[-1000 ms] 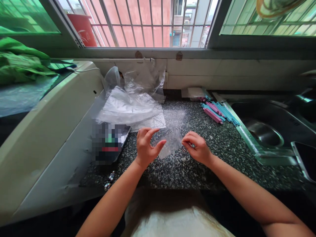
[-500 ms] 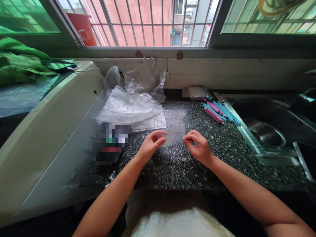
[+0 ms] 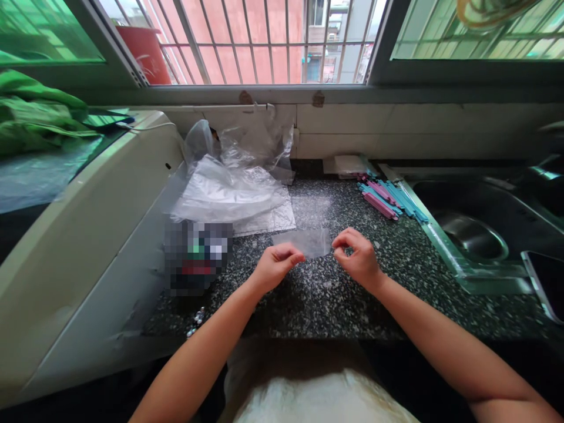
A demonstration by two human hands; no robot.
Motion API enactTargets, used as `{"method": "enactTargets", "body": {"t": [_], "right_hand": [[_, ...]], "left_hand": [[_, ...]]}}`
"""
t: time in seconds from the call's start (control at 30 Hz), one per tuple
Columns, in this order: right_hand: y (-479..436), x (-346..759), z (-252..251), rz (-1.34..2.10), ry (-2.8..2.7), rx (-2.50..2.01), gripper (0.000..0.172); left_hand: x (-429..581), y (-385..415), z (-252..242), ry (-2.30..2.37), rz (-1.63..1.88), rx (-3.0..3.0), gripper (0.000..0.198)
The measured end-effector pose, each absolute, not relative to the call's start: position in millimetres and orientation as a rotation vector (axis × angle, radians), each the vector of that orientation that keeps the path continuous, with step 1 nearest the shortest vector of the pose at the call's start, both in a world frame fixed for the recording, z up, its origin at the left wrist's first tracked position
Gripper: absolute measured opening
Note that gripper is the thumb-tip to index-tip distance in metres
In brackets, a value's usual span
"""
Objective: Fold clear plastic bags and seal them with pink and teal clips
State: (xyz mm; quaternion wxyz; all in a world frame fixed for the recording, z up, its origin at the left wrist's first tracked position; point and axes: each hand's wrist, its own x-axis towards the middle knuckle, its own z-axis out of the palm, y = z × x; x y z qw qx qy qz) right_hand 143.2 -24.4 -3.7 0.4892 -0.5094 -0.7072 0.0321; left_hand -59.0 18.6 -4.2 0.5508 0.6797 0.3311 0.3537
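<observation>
A small clear plastic bag [image 3: 312, 242] is held over the dark speckled counter. My left hand [image 3: 277, 264] grips its lower left part between thumb and fingers. Just off the bag's right edge is my right hand [image 3: 356, 258], its thumb and forefinger curled together in a pinch. A narrow gap seems to lie between those fingertips and the bag; whether they hold anything is too small to tell.
Larger clear plastic bags [image 3: 233, 194] lie heaped at the back left, behind a blurred-out package [image 3: 198, 258]. Pink and blue strips [image 3: 388, 198] rest beside the metal sink [image 3: 467, 276]. A phone-like dark device [image 3: 546, 285] is at the right. A white appliance [image 3: 101, 205] borders the left.
My left hand has shifted slightly right and down, closing its thumb and fingers on the bag. My right hand has drawn a little away from the bag's right edge.
</observation>
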Motion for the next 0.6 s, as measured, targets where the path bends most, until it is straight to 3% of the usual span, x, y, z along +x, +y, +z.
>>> {"method": "enactTargets", "body": {"t": [0.2,0.6], "right_hand": [[-28,141,-1,0.255,-1.753,-1.186,0.011],[-28,137,-5,0.180,-1.823,-1.050,0.008]], "left_hand": [[-60,20,-5,0.816,0.869,1.525,0.037],[-56,19,-1,0.864,0.736,1.365,0.035]]}}
